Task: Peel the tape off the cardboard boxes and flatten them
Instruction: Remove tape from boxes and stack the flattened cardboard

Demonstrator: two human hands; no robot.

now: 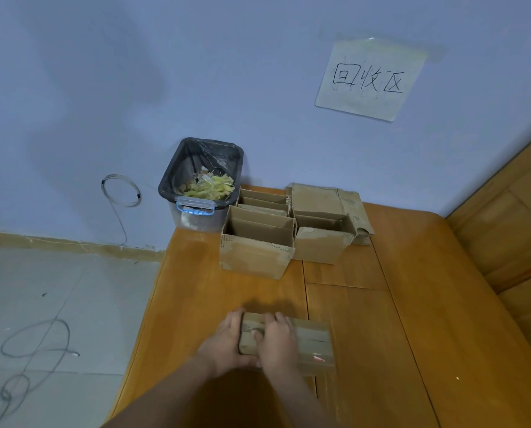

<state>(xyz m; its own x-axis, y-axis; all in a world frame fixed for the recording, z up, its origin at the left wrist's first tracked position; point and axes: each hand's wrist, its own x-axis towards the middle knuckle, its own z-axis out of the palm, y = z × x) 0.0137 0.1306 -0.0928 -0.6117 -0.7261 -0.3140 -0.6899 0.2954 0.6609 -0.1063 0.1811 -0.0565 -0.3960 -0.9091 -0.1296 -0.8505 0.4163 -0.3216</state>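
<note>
Both forearms are reaching in from the near edge and meeting over a small closed box [301,344] that is sitting on the near part of the tabletop [381,319]. The left hand [227,341] is gripping the box's left end, its fingers [236,316] curling over the far top edge. The right hand [278,341] is lying on top of the box just beside the left, its fingers bending down onto the lid; whether they are pinching tape or only pressing is hard to make out, since the hands are covering that part. Both elbows are cut off by the near edge of the view. At the far side of the tabletop, open boxes [258,242] are standing in a cluster, touching one another, with flattened cardboard [329,202] leaning behind them. A lined bin [201,183] holding yellowish scraps is sitting just left of them, by the wall.
</note>
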